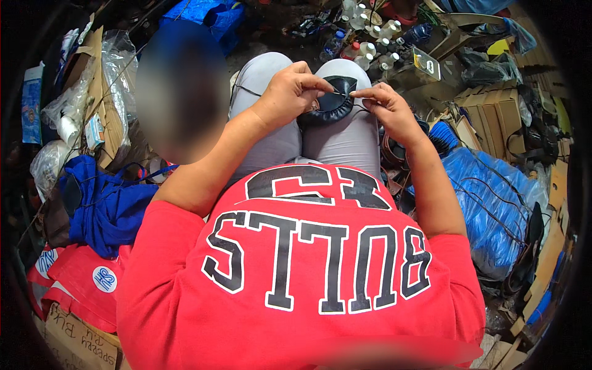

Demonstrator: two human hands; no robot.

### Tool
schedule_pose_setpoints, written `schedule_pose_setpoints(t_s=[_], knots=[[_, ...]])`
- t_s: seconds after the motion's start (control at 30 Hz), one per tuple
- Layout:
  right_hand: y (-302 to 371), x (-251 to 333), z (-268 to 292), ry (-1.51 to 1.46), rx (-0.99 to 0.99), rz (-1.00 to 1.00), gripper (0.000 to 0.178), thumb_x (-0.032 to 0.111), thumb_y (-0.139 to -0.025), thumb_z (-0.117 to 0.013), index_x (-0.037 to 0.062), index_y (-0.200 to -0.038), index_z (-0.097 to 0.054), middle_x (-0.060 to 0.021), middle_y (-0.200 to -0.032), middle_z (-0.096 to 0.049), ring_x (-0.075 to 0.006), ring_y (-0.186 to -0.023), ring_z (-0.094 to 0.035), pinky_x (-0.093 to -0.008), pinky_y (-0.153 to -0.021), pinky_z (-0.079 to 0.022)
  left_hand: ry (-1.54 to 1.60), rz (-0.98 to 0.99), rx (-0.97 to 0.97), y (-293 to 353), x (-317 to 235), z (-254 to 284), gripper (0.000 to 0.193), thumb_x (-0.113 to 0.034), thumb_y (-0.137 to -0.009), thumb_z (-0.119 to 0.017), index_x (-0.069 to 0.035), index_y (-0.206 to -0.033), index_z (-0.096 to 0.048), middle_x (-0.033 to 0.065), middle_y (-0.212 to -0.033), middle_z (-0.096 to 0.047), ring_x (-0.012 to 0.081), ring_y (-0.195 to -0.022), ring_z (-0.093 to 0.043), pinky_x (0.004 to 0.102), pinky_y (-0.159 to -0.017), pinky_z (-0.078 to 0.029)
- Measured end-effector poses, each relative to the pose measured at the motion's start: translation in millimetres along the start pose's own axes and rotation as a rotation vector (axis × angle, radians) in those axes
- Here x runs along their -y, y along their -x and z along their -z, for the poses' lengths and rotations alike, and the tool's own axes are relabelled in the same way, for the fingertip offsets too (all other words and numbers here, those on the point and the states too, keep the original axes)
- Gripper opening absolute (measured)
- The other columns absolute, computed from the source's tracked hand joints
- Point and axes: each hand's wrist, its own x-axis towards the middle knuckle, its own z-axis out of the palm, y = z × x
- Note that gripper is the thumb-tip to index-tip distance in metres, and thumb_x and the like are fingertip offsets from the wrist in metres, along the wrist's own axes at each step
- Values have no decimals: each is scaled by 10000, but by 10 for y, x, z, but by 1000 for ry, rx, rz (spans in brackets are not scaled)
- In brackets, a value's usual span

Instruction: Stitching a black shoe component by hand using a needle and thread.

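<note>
The left hand [296, 89] has forefinger and thumb brought narrowly together on a slim, pale, needle-like sliver [341, 93]. The right hand [388, 111] comes in from the other side, forefinger stretched to the sliver's far end; whether it pinches it, I cannot tell. Just below both lies a black leather-like piece [340, 111], toward one o'clock from the middle, smooth and rounded, its edge puckered into small folds. It rests on the lap, over soft grey trousers [262, 71] covering two bent knees.

Farther out at one o'clock crowd about a dozen small plastic bottles [387, 60], one capped blue and one red; overlap blurs the exact count. Between two and three sits a stack of ridged brown cardboard [487, 117], and at three one bulging bundle in crinkled blue plastic [478, 203]. One heap of rumpled blue cloth [105, 209] lies at nine, one smooth red bag [80, 271] at eight, and glossy, creased clear plastic [120, 68] at ten.
</note>
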Motion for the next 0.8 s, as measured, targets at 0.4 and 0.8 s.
schedule_pose_setpoints(t_s=[0.4, 0.8], knots=[[-127, 34, 115, -2, 114, -38, 379, -94, -740, -474, 120, -961, -697, -35, -881, -501, -139, -843, -513, -234, -789, -427, -179, -92, 13, -56, 80, 18, 261, 30, -747, -634, -146, -920, -720, 23, -743, -457, 154, -691, -468, 261, -629, -418], [-154, -46, 146, -64, 157, -80, 336, -44, -757, -527, 126, -987, -703, -11, -821, -511, -115, -798, -501, -224, -750, -412, -148, -50, 68, -143, 117, -48, 217, 2, -764, -650, -144, -907, -723, 17, -712, -461, 144, -662, -454, 264, -611, -405]])
